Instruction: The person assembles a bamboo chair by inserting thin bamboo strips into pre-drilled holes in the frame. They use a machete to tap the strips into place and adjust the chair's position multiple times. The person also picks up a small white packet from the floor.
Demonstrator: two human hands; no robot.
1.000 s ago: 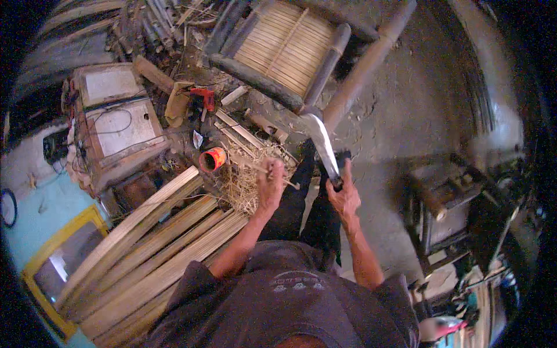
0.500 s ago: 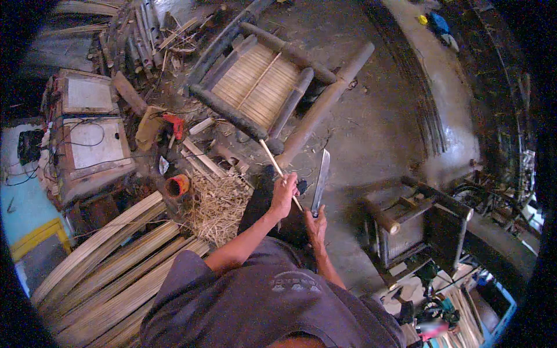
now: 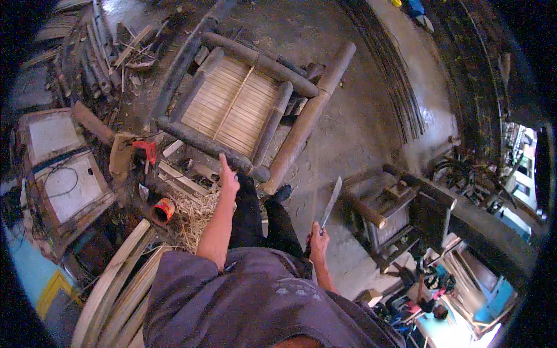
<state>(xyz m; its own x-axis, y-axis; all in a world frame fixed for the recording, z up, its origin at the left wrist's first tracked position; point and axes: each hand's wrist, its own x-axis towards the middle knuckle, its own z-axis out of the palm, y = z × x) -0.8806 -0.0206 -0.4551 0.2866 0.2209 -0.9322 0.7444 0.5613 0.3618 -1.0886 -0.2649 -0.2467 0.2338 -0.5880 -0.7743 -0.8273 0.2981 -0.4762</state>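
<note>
In my right hand [image 3: 317, 239] is a long machete [image 3: 331, 203], its handle gripped and its blade slanting up and away to the right. My left hand [image 3: 228, 181] reaches forward with a finger stretched out to the near dark bamboo bar [image 3: 200, 139] of a low frame. I cannot make out whether the fingertip touches the bar, and no stick shows in that hand. Inside the frame lies a panel of pale bamboo slats [image 3: 243, 104], with a thin strip [image 3: 237, 98] running across its middle.
A thick bamboo pole [image 3: 316, 113] lies beside the frame. Wood shavings [image 3: 194, 217], an orange tin [image 3: 163, 211] and a red power tool [image 3: 146, 152] are at the left, near long split bamboo strips [image 3: 116, 278]. A dark bamboo stool [image 3: 400, 214] stands at the right.
My left hand has moved forward and left to the frame's near bar; the thin stick it held is out of sight. My right hand has lowered slightly with the machete. The view has shifted.
</note>
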